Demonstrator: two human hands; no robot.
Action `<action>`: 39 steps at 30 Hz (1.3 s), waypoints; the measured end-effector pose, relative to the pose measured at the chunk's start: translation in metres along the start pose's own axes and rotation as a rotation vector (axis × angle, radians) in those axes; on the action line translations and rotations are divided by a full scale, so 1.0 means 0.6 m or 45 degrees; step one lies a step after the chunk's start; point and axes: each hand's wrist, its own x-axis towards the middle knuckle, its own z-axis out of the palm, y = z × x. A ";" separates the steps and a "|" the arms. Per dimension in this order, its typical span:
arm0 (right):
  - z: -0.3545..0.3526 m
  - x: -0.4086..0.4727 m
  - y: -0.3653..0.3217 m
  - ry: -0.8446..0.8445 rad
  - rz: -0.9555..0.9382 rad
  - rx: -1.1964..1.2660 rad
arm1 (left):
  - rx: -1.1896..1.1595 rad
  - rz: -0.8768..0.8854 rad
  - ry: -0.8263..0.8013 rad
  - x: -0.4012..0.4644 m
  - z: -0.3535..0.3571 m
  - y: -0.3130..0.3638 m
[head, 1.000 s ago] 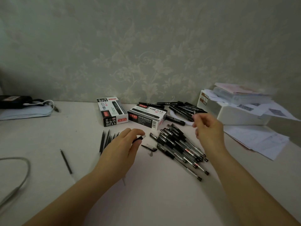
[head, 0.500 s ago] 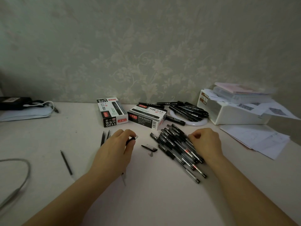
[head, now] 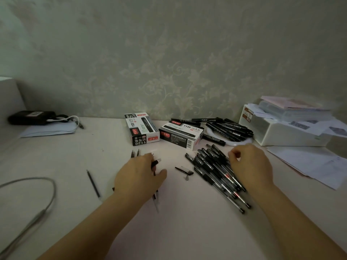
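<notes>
A heap of black gel pens [head: 214, 169] lies on the white table [head: 187, 222], right of centre. My right hand [head: 251, 166] rests on the heap's right side, thumb and forefinger pinched together over a pen at the far end. My left hand [head: 139, 177] lies left of the heap and grips a pen [head: 155, 164]; its black end with a clear tip sticks out past the fingers and its thin end shows below the palm. A loose black pen part [head: 185, 170] sits between the two hands. Thin refills [head: 135, 153] poke out beyond my left hand.
Two black-and-white pen boxes [head: 142, 128] [head: 181, 136] stand at the back, beside black markers [head: 229, 128] on a white ring. A white box [head: 281, 132] and papers [head: 309, 162] fill the right. One refill [head: 93, 182] and a grey cable [head: 37, 203] lie left.
My right hand came down from near the markers onto the pen heap and now pinches there. My left hand sank lower over the refills, still holding its pen.
</notes>
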 end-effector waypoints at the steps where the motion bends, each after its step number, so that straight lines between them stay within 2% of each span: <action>1: -0.002 -0.004 -0.013 0.050 -0.056 0.036 | 0.033 -0.006 -0.047 -0.002 0.002 0.002; 8: 0.010 -0.040 -0.072 0.022 -0.375 0.258 | 0.082 -0.054 -0.142 0.005 -0.002 -0.001; 15: 0.024 -0.064 -0.104 -0.156 -0.429 0.561 | 0.203 -0.067 -0.111 0.010 -0.002 0.006; 18: 0.027 -0.074 -0.119 -0.340 -0.316 0.764 | 0.229 -0.066 -0.100 0.009 0.003 0.009; 25: 0.027 -0.082 -0.135 -0.818 0.292 1.444 | -0.018 0.054 0.056 0.017 -0.003 0.013; 29: 0.037 -0.086 -0.141 -1.018 0.397 1.547 | -0.197 0.158 0.005 0.008 -0.001 0.022; 31: 0.040 -0.087 -0.140 -0.999 0.353 1.531 | -0.244 0.227 0.013 0.004 0.001 0.025; 34: 0.040 -0.083 -0.132 -0.847 0.343 1.495 | -0.264 0.353 0.024 0.001 0.005 0.025; 39: 0.023 -0.059 -0.111 -0.402 0.408 1.491 | -0.277 0.513 -0.025 -0.003 0.015 0.018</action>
